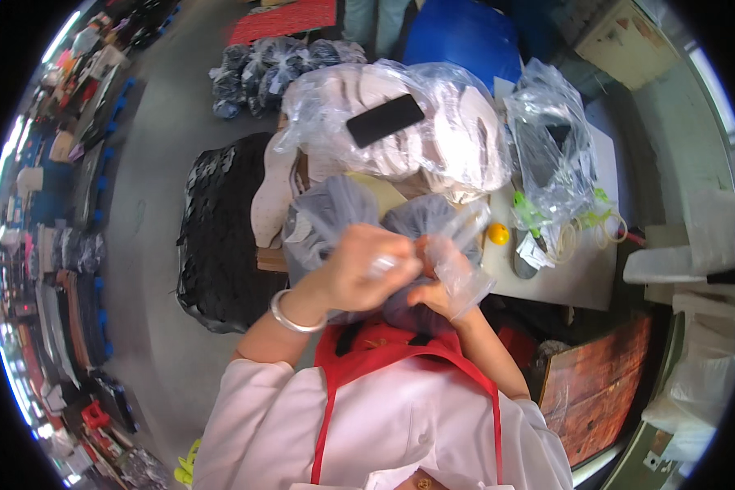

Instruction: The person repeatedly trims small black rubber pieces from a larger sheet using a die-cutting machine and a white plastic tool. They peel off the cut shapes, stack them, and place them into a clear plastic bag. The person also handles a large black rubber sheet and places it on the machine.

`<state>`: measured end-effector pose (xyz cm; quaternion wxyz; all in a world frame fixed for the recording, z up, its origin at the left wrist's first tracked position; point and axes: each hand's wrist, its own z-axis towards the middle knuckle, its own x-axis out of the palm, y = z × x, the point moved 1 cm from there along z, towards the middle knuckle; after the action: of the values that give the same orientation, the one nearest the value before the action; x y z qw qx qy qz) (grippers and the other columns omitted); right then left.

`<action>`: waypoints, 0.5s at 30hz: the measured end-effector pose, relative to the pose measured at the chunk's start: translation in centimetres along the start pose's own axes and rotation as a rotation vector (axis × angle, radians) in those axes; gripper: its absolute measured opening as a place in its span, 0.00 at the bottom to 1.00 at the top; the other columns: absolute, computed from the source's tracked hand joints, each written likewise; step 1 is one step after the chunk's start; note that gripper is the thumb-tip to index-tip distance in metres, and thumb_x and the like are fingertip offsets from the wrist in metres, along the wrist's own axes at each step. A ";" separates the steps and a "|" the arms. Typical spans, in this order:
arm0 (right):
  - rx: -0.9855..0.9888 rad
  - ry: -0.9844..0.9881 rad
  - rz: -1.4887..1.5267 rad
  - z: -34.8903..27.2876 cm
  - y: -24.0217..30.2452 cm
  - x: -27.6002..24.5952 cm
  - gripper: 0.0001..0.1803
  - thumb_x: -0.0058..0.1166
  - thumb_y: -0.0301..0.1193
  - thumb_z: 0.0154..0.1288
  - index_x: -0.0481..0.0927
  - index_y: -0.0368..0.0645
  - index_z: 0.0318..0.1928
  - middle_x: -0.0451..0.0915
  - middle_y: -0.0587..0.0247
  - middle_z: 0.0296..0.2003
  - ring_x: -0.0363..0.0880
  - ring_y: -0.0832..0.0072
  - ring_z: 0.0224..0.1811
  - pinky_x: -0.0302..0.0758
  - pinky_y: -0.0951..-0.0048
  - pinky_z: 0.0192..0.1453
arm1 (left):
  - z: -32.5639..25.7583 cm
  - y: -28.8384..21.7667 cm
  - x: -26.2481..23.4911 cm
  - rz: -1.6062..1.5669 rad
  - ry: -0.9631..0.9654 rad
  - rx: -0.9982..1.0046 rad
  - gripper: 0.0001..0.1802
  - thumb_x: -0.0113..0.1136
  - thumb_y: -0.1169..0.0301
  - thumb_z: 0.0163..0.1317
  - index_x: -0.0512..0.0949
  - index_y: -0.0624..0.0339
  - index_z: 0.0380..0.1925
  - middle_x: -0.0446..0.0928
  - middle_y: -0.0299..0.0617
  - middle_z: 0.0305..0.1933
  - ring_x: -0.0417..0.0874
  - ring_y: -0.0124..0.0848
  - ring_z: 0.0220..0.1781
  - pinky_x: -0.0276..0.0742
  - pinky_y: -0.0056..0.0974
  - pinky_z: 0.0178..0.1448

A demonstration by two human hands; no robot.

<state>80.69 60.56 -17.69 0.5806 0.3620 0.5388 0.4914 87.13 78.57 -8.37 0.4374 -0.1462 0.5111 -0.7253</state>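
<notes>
My left hand (pixel 366 265), with a silver bangle at the wrist, is closed in a fist. A bit of clear plastic shows at its fingers; the rest of what it grips is hidden. Right beside it, my right hand (pixel 445 290) has its fingers bent round a crumpled clear plastic bag (pixel 459 265), whose upper end sticks up past the fingers. Both hands are in front of my red apron (pixel 376 347). Just beyond them are two greyish see-through plastic bags (pixel 332 208), the right one partly covered by my hands.
White insole-shaped pieces in clear wrapping (pixel 457 131) lie beyond, with a black phone (pixel 385 120) on top. A yellow-orange fruit (pixel 498 234) and a dark sole (pixel 531 260) lie on the white table (pixel 584 282). Left stands a black-wrapped bundle (pixel 224 237); far right, a wooden board (pixel 596 384).
</notes>
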 end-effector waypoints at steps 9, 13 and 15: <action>0.127 0.185 -0.126 -1.1 -5.1 2.4 0.32 0.60 0.41 0.59 0.68 0.39 0.60 0.75 0.57 0.51 0.75 0.66 0.52 0.70 0.66 0.57 | -1.3 0.6 7.0 0.536 0.156 0.277 0.23 0.67 0.58 0.53 0.77 0.62 0.42 0.71 0.51 0.50 0.75 0.43 0.51 0.73 0.46 0.53; 0.536 -0.062 0.302 -1.3 -7.6 3.3 0.27 0.56 0.34 0.65 0.67 0.37 0.61 0.73 0.55 0.56 0.72 0.67 0.58 0.66 0.67 0.64 | -5.1 4.1 2.4 0.674 -0.067 0.039 0.59 0.68 0.38 0.46 0.54 0.62 0.70 0.53 0.59 0.71 0.53 0.52 0.74 0.38 0.59 0.77; 0.636 -0.148 0.627 -0.9 -8.1 3.4 0.24 0.53 0.31 0.68 0.67 0.34 0.61 0.72 0.57 0.57 0.71 0.69 0.59 0.66 0.65 0.64 | -6.4 6.9 1.8 0.607 -0.077 -0.090 0.63 0.69 0.37 0.43 0.51 0.65 0.70 0.52 0.60 0.72 0.52 0.52 0.75 0.36 0.59 0.77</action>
<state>81.01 61.63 -26.42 0.3005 0.7022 0.4846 0.4263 85.27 80.38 -17.59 0.6460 -0.0334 0.5462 -0.5323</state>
